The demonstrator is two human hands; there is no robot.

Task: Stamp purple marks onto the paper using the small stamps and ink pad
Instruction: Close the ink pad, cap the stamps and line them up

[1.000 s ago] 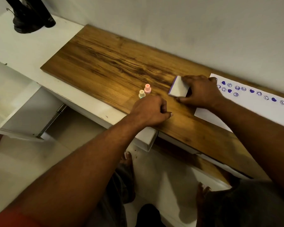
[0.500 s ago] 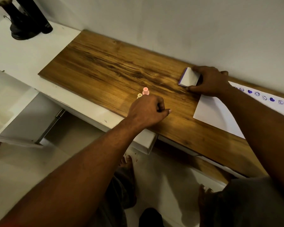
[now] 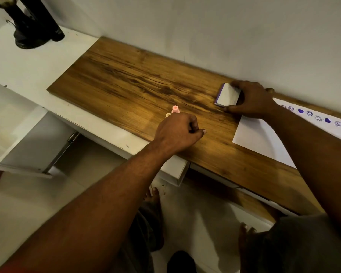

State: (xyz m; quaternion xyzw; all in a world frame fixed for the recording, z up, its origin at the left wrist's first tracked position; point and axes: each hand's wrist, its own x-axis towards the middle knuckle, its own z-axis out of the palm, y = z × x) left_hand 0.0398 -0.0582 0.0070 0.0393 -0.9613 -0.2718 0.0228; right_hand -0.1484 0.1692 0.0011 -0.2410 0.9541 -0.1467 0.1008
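**Set the pad down flat before inking**

The right hand (image 3: 252,99) is clamped on the pad (image 3: 227,95), with the thumb at its near edge and the fingers over the far one. The pad is tipped up, purple edge to the left, low over the board (image 3: 126,81) and just left of the paper (image 3: 260,134).

The step in hand looks like placing the pad. To do it well, lower it until the base lies flat on the wood. Keep it off the sheet's corner so no ink smears there, and close enough to the stamps for a short reach.

The left hand (image 3: 177,131) rests on the board with its fingers curled in a fist. Whether anything sits inside is hidden. Just beyond its knuckles stand the pink stamp (image 3: 175,109) and a pale stamp (image 3: 168,114), which is half covered.

Purple marks (image 3: 300,110) line the paper's far edge. The near part is bare, so there is room for more.
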